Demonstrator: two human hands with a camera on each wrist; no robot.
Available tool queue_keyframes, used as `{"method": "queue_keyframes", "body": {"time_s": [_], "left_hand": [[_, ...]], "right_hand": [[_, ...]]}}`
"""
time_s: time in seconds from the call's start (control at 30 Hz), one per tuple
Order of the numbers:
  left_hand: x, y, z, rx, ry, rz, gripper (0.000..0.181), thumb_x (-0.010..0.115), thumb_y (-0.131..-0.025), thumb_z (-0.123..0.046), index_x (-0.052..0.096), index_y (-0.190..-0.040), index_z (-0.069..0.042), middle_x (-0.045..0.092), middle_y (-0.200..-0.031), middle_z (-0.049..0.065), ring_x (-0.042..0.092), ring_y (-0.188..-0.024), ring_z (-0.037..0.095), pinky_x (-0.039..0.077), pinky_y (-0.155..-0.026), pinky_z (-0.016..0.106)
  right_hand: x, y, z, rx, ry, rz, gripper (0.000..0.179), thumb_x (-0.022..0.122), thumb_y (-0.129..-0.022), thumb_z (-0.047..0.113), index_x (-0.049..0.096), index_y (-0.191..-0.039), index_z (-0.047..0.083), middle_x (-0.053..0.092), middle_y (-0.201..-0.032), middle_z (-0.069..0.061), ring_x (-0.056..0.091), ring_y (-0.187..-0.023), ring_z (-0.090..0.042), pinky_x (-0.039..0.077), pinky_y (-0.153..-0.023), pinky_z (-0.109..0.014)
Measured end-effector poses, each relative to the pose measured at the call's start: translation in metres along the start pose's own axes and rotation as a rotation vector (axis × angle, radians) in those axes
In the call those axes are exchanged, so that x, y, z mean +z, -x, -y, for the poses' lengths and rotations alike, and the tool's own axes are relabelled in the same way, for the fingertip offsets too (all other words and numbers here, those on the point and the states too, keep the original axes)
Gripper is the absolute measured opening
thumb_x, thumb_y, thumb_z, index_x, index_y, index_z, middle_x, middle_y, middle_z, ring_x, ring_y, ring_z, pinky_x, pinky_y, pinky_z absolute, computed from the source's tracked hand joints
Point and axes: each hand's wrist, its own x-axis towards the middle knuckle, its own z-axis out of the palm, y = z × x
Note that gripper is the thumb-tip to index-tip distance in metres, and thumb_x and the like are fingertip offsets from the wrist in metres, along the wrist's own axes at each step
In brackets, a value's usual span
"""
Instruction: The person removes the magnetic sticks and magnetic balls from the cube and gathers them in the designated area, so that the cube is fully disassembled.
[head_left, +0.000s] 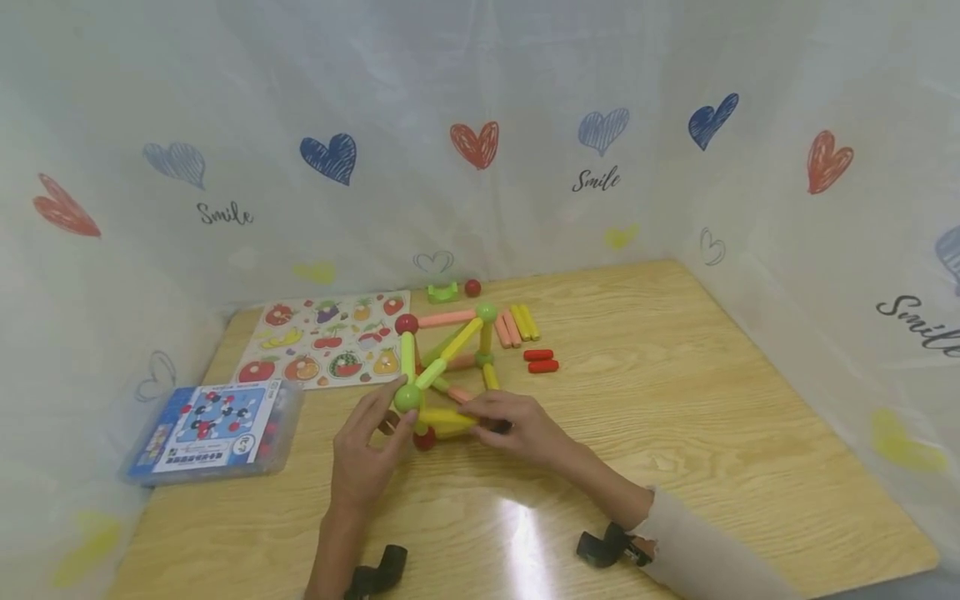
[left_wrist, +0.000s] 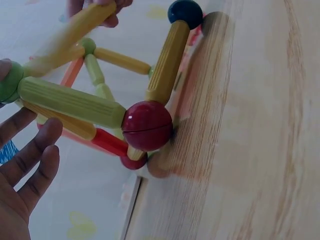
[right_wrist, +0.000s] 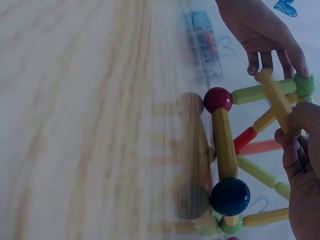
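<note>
Clear plastic, a flat box with a blue-and-white label lies at the left edge of the pale wood-grain worktop, with a white sheet of printed fruit pictures behind it. Next comes the left hand, its thumb and forefinger pinching a light-green ball at the upper near-left corner of a standing frame of coloured rods and balls. Its forearm reaches almost straight forward from the near side.

Just right of that ball is a straight yellow rod, raised over the frame's lower near side, which runs from a dark-red ball to a dark-blue ball. The raised rod's long axis lies roughly left to right, its free end turned toward the green ball; whether they touch, I cannot tell. The right hand is the nearer one, pinching the rod's right end between thumb and fingertips, knuckles uppermost. Its forearm, in a light beige sleeve, slants in from the lower right.

Beyond the right hand, pink rods, spare yellow rods and two short red rods lie beside the frame.
</note>
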Motion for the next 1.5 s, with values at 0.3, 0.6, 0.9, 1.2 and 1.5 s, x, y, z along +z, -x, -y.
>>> {"method": "queue_keyframes", "body": {"time_s": [0.3, 0.6, 0.9, 1.2, 1.5], "left_hand": [[0.001, -0.003, 0.001, 0.035, 0.018, -0.018, 0.053, 0.078, -0.084, 0.0, 0.064, -0.134, -0.008, 0.064, -0.124, 0.007, 0.06, -0.079, 0.012, 0.053, -0.067, 0.023], [0.001, -0.002, 0.001, 0.019, 0.0, -0.016, 0.052, 0.078, -0.085, -0.003, 0.064, -0.135, -0.012, 0.065, -0.123, 0.004, 0.06, -0.079, 0.011, 0.053, -0.067, 0.022], [0.001, 0.002, -0.001, -0.009, -0.043, -0.001, 0.053, 0.074, -0.09, -0.007, 0.061, -0.139, -0.02, 0.064, -0.125, -0.002, 0.06, -0.08, 0.009, 0.054, -0.067, 0.025], [0.002, 0.002, -0.001, -0.004, -0.024, 0.009, 0.053, 0.075, -0.089, -0.006, 0.061, -0.139, -0.018, 0.064, -0.124, 0.0, 0.06, -0.081, 0.008, 0.054, -0.068, 0.024], [0.001, 0.001, 0.0, -0.017, -0.021, 0.009, 0.054, 0.076, -0.089, -0.007, 0.061, -0.139, -0.019, 0.063, -0.126, -0.001, 0.06, -0.082, 0.008, 0.054, -0.068, 0.024]], "right_hand": [[-0.033, 0.007, -0.012, 0.02, 0.065, -0.082, 0.028, 0.076, -0.084, -0.005, 0.075, -0.111, 0.003, 0.071, -0.102, -0.004, 0.06, -0.076, -0.006, 0.054, -0.059, -0.022], [-0.093, 0.01, -0.059, 0.306, 0.378, -0.25, 0.026, 0.076, -0.086, -0.001, 0.073, -0.112, -0.003, 0.071, -0.094, -0.01, 0.063, -0.074, -0.017, 0.057, -0.063, -0.032], [-0.108, 0.005, -0.116, 0.554, 0.502, -0.191, 0.021, 0.069, -0.094, 0.005, 0.071, -0.111, -0.008, 0.07, -0.094, -0.019, 0.066, -0.08, -0.027, 0.057, -0.07, -0.037], [-0.101, -0.002, -0.127, 0.659, 0.467, -0.123, 0.024, 0.067, -0.093, 0.006, 0.069, -0.113, -0.007, 0.071, -0.097, -0.019, 0.066, -0.085, -0.028, 0.057, -0.076, -0.043], [-0.092, -0.003, -0.129, 0.736, 0.36, -0.049, 0.026, 0.069, -0.095, 0.01, 0.068, -0.114, -0.008, 0.071, -0.099, -0.016, 0.068, -0.087, -0.025, 0.058, -0.077, -0.039]]}}
